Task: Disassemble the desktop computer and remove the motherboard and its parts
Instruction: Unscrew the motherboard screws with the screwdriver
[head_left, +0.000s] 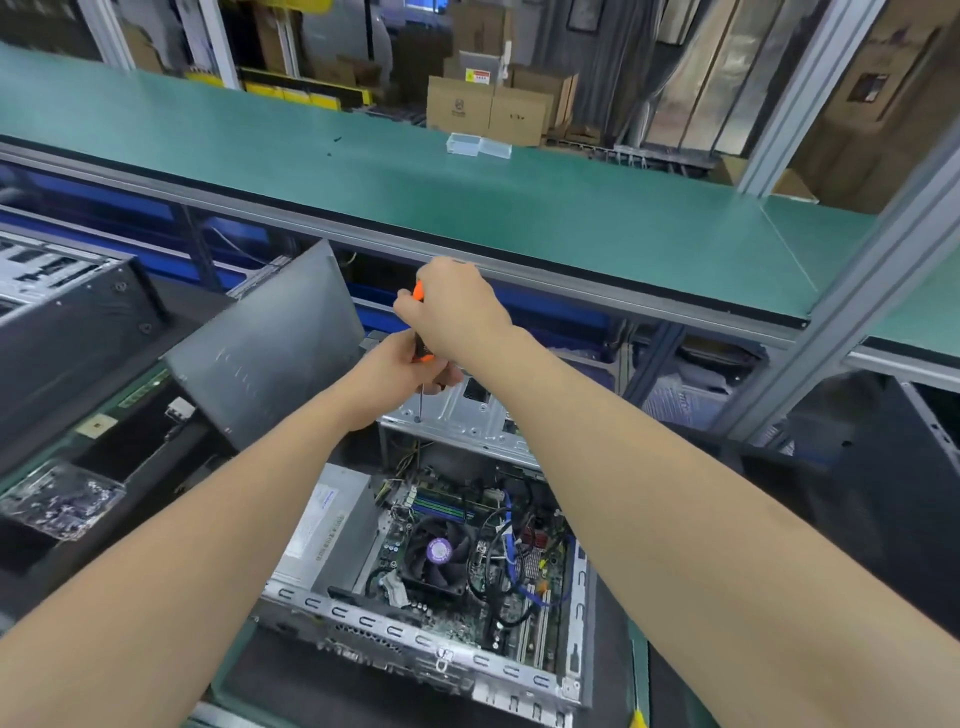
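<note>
Right grip: curled round the top of the screwdriver's orange handle, bearing down from above so the tip bites.
Left grip: fingers pinch the handle low, just above the bare shaft, to steady it and guide the turning.
Screwdriver: nearly upright, its tip set on the metal drive cage. The screw itself is too small to make out.
Arms: both are stretched forward over the open case. The wrists meet at the tool, right above left, and my right forearm crosses over the case's right side.
Drive cage: spans the far end of the computer case. I judge it has to come loose before the board beneath can lift out.
Motherboard: still bedded in the case floor, with its fan on top and cables still plugged in. The power supply sits just to its left.
Computer case: lies on its side with the opening upward, toward the table's near edge.
Side panel: already off and leaning upright just left of the cage, out of my reach path.
Tray: clear, by the table's left edge, holding small parts that are too blurred to name.
Shelf: green, above the table's far edge, with a clear box on it.
</note>
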